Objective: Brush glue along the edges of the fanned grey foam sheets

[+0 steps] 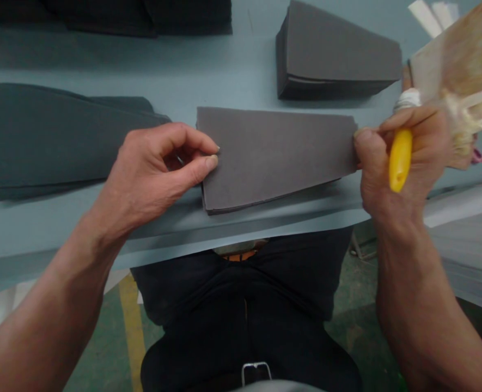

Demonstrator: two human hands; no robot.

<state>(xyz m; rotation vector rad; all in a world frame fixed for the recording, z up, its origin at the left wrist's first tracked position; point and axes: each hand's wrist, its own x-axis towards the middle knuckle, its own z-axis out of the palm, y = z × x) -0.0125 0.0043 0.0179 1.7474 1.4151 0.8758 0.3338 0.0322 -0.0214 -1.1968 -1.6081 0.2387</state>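
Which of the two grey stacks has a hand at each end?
The nearer grey stack, between the left hand and right hand; the other grey stack sits farther back, untouched.

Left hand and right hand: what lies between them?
The head view shows a grey stack between the left hand, at its wide end, and the right hand, at its narrow end.

left fingers point(194, 173): touching grey stack point(279, 158), left end | right fingers point(370, 144): holding yellow handle point(400, 160)
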